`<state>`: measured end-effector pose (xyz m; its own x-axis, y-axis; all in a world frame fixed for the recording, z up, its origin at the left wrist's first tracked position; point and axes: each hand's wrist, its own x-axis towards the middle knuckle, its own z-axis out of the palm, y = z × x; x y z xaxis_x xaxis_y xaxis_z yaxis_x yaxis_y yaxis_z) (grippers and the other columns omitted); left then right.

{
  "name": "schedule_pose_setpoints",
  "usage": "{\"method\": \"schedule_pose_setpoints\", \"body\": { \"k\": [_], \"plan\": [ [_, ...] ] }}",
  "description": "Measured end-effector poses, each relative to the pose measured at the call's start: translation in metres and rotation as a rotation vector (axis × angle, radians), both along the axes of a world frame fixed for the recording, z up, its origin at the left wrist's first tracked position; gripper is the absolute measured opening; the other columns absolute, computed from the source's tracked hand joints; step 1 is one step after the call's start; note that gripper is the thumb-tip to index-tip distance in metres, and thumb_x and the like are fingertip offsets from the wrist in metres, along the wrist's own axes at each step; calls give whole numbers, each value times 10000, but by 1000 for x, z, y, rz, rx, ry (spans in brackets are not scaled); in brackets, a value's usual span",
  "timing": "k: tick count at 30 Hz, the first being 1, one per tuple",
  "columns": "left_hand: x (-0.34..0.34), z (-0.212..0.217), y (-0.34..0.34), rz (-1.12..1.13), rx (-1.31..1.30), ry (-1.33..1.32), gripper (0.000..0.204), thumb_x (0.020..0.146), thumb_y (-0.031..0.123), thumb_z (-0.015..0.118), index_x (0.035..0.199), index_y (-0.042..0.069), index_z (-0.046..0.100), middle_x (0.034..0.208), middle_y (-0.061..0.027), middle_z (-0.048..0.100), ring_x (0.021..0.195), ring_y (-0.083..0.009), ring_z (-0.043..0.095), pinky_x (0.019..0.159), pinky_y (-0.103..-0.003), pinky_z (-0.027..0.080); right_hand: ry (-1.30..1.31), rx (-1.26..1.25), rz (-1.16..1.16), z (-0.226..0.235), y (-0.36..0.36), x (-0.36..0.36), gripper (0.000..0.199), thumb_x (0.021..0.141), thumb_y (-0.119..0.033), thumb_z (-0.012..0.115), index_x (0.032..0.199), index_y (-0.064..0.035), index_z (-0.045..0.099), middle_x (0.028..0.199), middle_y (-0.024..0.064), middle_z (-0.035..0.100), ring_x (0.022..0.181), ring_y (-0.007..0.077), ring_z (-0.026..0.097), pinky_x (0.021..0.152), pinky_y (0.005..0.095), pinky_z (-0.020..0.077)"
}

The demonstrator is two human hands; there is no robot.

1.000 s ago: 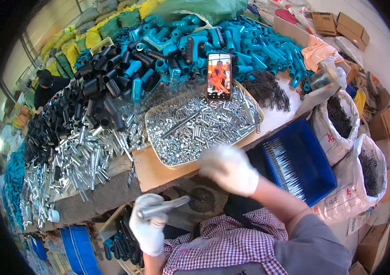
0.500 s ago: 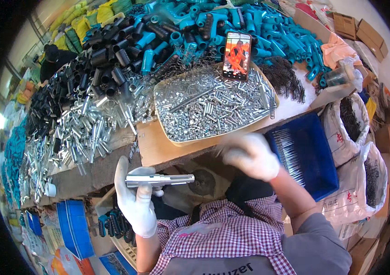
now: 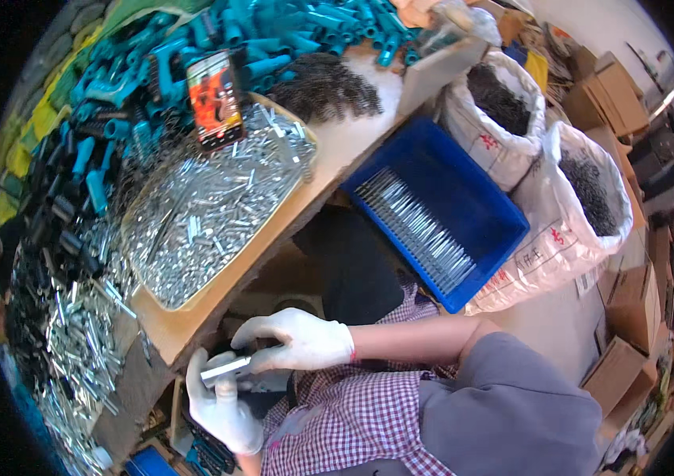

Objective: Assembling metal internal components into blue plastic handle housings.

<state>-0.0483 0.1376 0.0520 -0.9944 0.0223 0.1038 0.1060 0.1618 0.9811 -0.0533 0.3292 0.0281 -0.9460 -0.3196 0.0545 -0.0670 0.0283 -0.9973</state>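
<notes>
My white-gloved left hand (image 3: pixel 226 412) is closed around a silver metal tube (image 3: pixel 226 370), low in the picture beyond the near edge of the workbench. From the right, my gloved right hand (image 3: pixel 301 339) reaches in with curled fingers and grips the tube's other end. That end is covered by the fingers, so I cannot tell whether a smaller part sits there. Beyond both hands, a cream tray (image 3: pixel 169 306) holds many small shiny metal pins and pieces.
A phone (image 3: pixel 215 101) leans at the tray's far side. To the right, a blue bin (image 3: pixel 440 170) contains a row of silver rods. White sacks (image 3: pixel 543 190) of dark springs stand beside it. Teal handles (image 3: pixel 273 47), black sleeves (image 3: pixel 51 214) and silver tubes (image 3: pixel 75 341) are heaped on the bench.
The view has swung to the right, showing more of the blue bin and sacks. My right hand has come from beside the tray's near edge over to the tube in my left hand.
</notes>
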Motion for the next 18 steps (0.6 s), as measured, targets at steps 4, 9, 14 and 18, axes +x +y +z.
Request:
{"method": "schedule_pose_setpoints", "body": {
  "k": [4, 9, 14, 18],
  "plan": [
    [-19, 11, -21, -543, -583, 177, 490, 691, 230, 871, 1071, -13, 678, 925, -144, 700, 791, -260, 678, 727, -345, 543, -128, -14, 65, -16, 25, 4, 578, 863, -401, 702, 1229, 36, 609, 1127, 217, 680, 1024, 295, 671, 891, 374, 527],
    [-22, 5, 12, -828, -647, 184, 362, 632, 151, 867, 949, 41, 732, 795, -127, 694, 675, -279, 682, 635, -345, 539, -173, -39, 226, -27, 16, 13, 566, 962, -455, 572, 1243, 34, 608, 1165, 215, 670, 1079, 311, 645, 945, 379, 502],
    [-9, 4, 31, -815, -670, 294, 296, 663, 100, 833, 928, 17, 732, 810, -134, 703, 675, -281, 680, 624, -338, 535, 46, 252, 4, -41, 103, 9, 437, 944, -420, 595, 1103, -29, 709, 1090, 183, 705, 998, 297, 675, 914, 405, 514],
    [-1, -4, 26, -615, -619, 134, 311, 665, 70, 817, 954, -3, 729, 808, -165, 696, 675, -262, 684, 637, -323, 534, -70, 1187, -644, -109, 227, -1, 211, 843, -244, 616, 913, -82, 733, 887, 181, 705, 848, 378, 680, 777, 476, 545]
  ]
}}
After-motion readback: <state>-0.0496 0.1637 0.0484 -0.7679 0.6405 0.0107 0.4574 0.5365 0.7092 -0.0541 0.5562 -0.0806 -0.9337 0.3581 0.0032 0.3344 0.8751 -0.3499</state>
